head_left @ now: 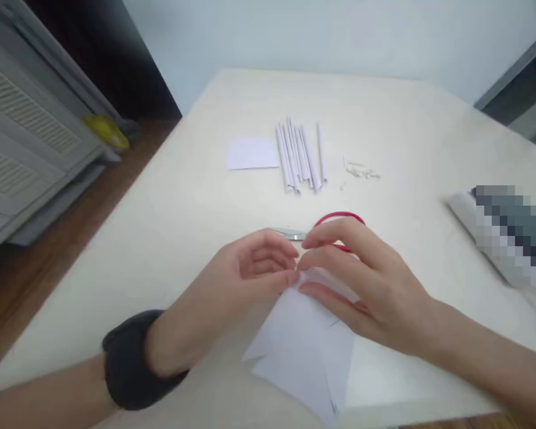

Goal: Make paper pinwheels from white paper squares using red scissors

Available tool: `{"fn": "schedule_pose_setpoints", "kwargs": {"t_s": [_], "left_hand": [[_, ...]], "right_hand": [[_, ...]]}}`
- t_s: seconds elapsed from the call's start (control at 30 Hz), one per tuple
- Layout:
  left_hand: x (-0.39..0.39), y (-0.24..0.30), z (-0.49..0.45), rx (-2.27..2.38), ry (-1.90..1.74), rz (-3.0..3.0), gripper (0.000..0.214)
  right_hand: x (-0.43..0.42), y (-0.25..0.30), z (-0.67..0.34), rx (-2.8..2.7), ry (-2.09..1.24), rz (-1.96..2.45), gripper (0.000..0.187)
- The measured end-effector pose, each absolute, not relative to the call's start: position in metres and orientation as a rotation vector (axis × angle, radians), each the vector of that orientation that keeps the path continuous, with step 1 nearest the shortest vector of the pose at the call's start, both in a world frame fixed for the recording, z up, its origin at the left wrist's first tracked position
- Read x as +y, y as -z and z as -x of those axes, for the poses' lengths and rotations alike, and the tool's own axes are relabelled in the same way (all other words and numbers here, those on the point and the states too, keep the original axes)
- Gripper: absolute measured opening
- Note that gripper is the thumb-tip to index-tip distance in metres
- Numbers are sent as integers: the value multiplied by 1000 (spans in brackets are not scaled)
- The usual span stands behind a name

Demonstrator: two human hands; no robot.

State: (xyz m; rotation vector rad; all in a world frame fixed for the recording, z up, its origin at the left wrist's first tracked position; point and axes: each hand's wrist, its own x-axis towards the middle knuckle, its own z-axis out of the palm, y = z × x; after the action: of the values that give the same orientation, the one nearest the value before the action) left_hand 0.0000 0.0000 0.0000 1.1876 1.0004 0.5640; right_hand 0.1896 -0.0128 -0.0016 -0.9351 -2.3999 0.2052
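A white sheet of paper (pixel 301 345) with slits cut into its edges lies close to me on the table. My left hand (pixel 259 268) pinches its far corner between thumb and fingers. From the other side my right hand (pixel 361 280) grips the same corner, which looks bent or curled up there. What exactly sits between the fingertips is too small to make out. Scissors with red handles (pixel 339 213) lie just beyond both hands, partly covered by the right one.
Several rolled white paper tubes (pixel 300 155) lie farther back, beside a stack of white paper (pixel 252 154). Small pale scraps (pixel 360 171) are scattered to their right. A wrapped package (pixel 486 238), partly pixelated, stands at the right of the white table (pixel 183 196).
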Motion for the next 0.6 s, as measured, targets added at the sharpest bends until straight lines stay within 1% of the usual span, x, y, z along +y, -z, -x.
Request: {"fn": "schedule_pose_setpoints", "kwargs": {"t_s": [0.6], "left_hand": [[2,1,1,931,-543,-1216,15]], "right_hand": [[-12,-1,-186,-2328,-143,1022,12]]}}
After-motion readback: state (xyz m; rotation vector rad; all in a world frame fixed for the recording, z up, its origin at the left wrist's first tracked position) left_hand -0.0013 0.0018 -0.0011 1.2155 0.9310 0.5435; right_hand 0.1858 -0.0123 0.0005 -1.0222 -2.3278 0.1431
